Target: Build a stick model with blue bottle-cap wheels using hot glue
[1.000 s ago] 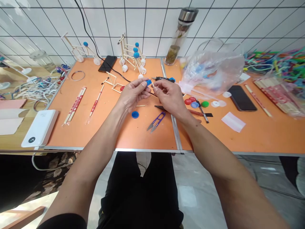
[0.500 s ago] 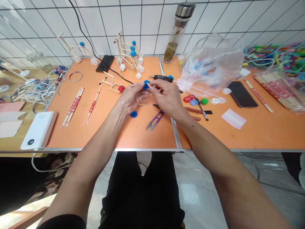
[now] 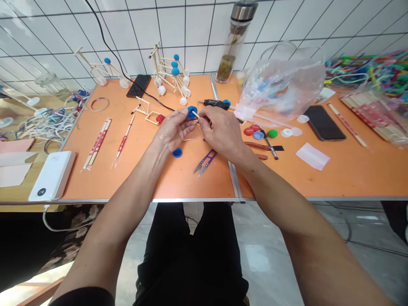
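Pinching a blue cap (image 3: 191, 109), the left hand (image 3: 175, 128) faces the right hand (image 3: 219, 129), which grips a short stick (image 3: 196, 114) with its tip at the cap; contact cannot be confirmed. Recommended: keep the stick square to the cap and press gently. Just nearside of the grip, snips (image 3: 206, 162) lie on the orange table (image 3: 174, 182); beyond it stand a wheeled frame (image 3: 175, 72) and, farthest, a tiled wall (image 3: 197, 25).

Held blue cap (image 3: 190, 111) partly covered; colourful strips (image 3: 371, 70) cut off at right.
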The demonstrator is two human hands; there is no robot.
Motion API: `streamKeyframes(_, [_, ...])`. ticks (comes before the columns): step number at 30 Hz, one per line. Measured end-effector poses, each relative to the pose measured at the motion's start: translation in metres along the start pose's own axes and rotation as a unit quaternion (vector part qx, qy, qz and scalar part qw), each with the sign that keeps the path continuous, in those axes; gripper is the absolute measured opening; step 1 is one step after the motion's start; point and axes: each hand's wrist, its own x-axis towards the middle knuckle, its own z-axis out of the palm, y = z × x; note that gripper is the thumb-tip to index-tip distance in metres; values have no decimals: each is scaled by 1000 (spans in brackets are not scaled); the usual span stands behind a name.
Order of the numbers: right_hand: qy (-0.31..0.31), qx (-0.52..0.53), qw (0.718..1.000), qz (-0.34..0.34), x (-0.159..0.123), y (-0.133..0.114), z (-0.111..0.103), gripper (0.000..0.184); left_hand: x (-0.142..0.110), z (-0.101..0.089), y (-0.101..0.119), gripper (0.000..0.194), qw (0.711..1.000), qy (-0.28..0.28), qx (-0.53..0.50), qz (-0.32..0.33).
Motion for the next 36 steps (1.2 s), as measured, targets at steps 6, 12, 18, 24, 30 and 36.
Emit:
streamKeyframes(6, [-6, -8, 1000, 15, 0, 1, 2, 22, -2, 3, 2, 17, 1000, 1, 5, -2])
streamKeyframes(12, [14, -2, 1000, 17, 1, 5, 6, 20, -7, 8, 4, 17, 1000, 0, 3, -7])
streamKeyframes(18, [-12, -14, 999, 41, 3, 2, 2, 20, -8, 10, 2, 24, 1000, 14, 21, 10])
streamKeyframes(24, [-13, -35, 998, 44, 1, 1, 2, 28, -6, 12, -5, 19, 996, 16, 59, 69])
streamKeyframes(30, [15, -50, 999, 17, -1, 6, 9, 35, -2, 11, -18, 22, 991, 17, 58, 122])
streamKeyframes(36, [19, -102, 994, -31, 0, 4, 9, 28, -6, 12, -17, 26, 989, 26, 71, 129])
